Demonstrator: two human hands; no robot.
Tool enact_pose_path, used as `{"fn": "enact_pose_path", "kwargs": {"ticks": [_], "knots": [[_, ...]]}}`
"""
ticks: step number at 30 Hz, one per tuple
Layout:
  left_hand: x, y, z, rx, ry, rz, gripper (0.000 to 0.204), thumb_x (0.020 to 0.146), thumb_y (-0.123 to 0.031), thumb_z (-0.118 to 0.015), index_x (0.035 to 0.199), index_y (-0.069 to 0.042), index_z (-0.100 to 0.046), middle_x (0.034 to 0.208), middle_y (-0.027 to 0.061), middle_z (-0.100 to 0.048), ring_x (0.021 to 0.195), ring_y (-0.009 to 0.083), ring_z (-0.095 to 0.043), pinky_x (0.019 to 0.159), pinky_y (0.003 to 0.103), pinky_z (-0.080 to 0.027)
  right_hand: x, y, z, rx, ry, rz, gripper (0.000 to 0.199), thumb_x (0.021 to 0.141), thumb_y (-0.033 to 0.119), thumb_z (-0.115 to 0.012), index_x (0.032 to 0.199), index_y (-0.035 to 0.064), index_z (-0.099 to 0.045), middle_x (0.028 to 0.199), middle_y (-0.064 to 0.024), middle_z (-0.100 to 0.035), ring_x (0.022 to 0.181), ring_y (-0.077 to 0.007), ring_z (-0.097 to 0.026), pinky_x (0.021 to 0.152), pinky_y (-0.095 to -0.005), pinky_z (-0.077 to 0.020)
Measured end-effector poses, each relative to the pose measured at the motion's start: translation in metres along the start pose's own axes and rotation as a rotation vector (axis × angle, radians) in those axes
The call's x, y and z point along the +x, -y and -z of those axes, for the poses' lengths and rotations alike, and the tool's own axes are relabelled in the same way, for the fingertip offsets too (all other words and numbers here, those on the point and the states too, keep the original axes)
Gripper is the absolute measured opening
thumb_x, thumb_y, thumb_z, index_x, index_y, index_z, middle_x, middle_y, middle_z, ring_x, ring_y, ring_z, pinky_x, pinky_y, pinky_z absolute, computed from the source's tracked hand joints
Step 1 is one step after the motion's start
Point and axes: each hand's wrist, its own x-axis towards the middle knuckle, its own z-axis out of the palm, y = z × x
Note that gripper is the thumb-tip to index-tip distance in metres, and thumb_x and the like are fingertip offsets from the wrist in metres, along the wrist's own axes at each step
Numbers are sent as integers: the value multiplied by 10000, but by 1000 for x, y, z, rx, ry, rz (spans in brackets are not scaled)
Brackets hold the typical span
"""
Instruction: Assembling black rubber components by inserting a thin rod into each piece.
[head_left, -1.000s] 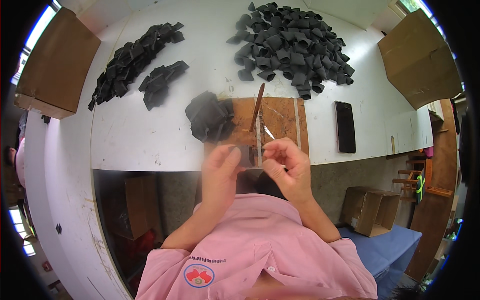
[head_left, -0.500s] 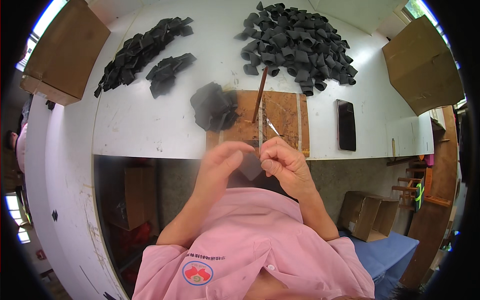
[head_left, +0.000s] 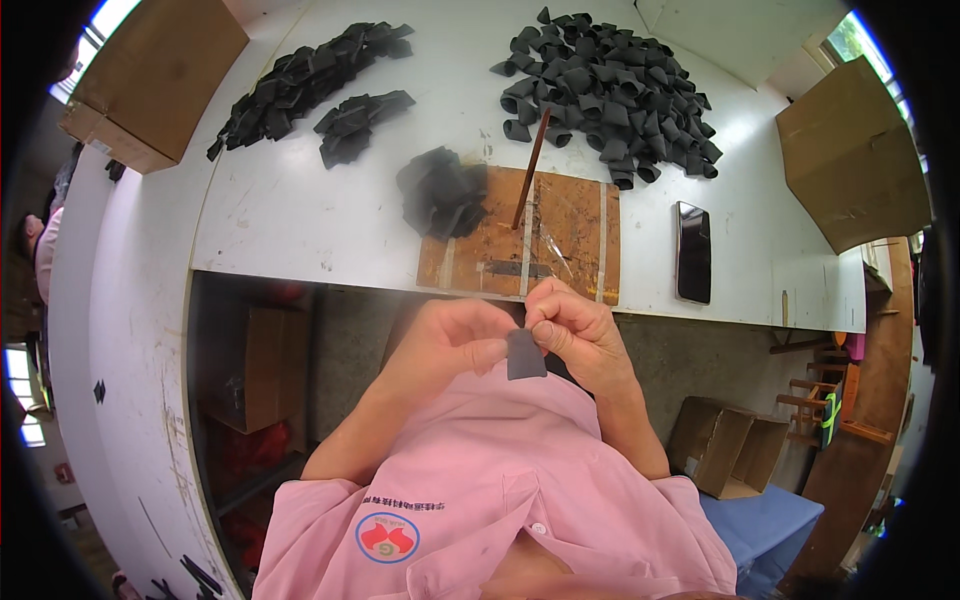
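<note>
Head view | piece (head_left: 526, 360) pinched by right hand (head_left: 585, 335); grip of left hand (head_left: 450, 340) unclear | shaping presumably underway; careful alignment needed

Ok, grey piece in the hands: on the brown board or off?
Off: the right hand pinches the grey piece, which shows past the near edge of the white table, apart from the brown board.

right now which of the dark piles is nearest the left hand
The dark pile covering the upper-left corner of the brown board; the other three dark piles lie farther from the left hand, up the white table.
</note>
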Motion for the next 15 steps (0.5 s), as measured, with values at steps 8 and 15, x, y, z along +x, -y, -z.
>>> {"fn": "enact_pose_path", "kwargs": {"ticks": [8, 15], "knots": [[-3, 3, -8, -130, 46, 116, 123, 855, -112, -548, 874, 6, -577, 628, -28, -476, 503, 23, -344, 431, 168, -246, -6, -8, 5, 176, 27, -64, 42, 823, 41, -553, 839, 4, -540, 865, -4, -447, 745, -60, -439, 622, -187, -381], [10, 16, -9, 80, -38, 6, 178, 897, -198, -493, 839, -31, -521, 640, -44, -458, 515, 18, -332, 448, 168, -262, -10, -12, 5, 255, 1, -86, 129, 781, 90, -627, 851, 6, -559, 861, -3, -452, 681, -60, -439, 607, -188, -361]]}}
